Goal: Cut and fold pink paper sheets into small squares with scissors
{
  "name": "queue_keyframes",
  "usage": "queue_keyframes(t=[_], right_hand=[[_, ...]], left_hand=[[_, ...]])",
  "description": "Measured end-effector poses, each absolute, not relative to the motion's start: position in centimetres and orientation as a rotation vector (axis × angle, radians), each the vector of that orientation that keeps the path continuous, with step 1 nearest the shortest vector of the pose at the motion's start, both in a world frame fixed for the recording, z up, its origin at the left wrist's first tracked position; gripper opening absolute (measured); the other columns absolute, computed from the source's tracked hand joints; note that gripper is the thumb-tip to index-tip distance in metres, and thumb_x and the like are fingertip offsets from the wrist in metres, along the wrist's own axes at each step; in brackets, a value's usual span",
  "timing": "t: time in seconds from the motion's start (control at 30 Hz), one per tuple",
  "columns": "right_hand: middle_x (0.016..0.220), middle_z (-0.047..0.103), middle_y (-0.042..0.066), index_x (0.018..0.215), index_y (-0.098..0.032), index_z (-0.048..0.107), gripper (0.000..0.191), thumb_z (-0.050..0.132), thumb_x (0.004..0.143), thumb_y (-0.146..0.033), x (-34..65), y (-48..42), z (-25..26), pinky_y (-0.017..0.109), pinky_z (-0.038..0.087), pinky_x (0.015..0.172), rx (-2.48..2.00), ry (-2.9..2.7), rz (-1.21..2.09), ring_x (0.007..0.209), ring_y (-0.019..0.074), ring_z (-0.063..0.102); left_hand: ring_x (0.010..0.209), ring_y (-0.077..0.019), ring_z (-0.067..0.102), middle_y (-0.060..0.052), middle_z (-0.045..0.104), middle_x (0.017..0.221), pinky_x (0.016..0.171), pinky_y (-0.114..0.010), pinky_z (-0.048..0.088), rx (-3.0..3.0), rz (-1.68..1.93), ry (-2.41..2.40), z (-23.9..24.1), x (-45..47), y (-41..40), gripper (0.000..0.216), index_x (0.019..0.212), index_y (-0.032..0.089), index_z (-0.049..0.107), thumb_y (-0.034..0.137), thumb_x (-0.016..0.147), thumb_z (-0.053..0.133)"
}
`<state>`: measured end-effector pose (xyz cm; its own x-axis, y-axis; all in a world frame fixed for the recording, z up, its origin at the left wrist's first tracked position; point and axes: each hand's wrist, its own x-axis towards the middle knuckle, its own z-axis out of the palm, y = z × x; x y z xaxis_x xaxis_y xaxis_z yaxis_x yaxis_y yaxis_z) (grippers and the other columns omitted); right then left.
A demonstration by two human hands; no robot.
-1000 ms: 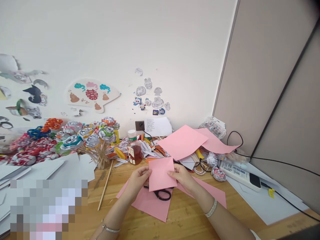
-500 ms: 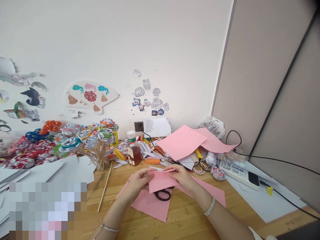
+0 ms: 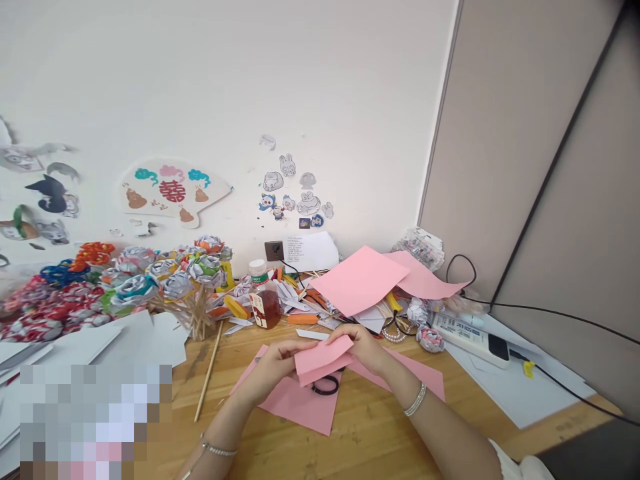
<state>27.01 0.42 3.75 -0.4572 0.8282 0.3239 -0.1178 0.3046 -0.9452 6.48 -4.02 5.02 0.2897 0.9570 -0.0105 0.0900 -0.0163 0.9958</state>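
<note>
A folded piece of pink paper (image 3: 324, 362) is held above the table between both hands. My left hand (image 3: 278, 365) pinches its left end, fingers closed. At its upper right, my right hand (image 3: 361, 348) grips the same paper, with the fingertips partly behind it. Below the held piece lies a pink sheet (image 3: 305, 408) on the wood, with the black handle of scissors (image 3: 326, 385) on top; the blades are hidden. Another pink sheet (image 3: 420, 379) lies under my right wrist.
Behind stand a bottle of amber liquid (image 3: 264, 297) and paper flowers on sticks (image 3: 177, 280). A thin stick (image 3: 209, 373) lies to the left, near white sheets (image 3: 140, 340). At right are a power strip (image 3: 467, 340), cable and phone (image 3: 499, 349). Larger pink sheets (image 3: 360, 280) top the clutter.
The pink paper has turned in my hands: its upper layer now folds down over the front and its right end has tilted up. The view has shifted slightly.
</note>
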Motion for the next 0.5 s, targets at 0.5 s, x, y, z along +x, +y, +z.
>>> queue_keyframes(t=[0.5], right_hand=[[0.075, 0.063, 0.0, 0.096, -0.022, 0.068, 0.031, 0.052, 0.07, -0.013, 26.7, 0.3, 2.8, 0.021, 0.039, 0.054, -0.548, -1.959, 1.357, 0.063, 0.0123, 0.053]], left_hand=[[0.057, -0.015, 0.06, -0.006, 0.068, 0.071, 0.053, -0.025, 0.044, 1.206, 0.518, 0.881, 4.5, 9.1, -5.7, 0.032, 0.095, 0.013, 0.057, 0.037, 0.073, 0.06]])
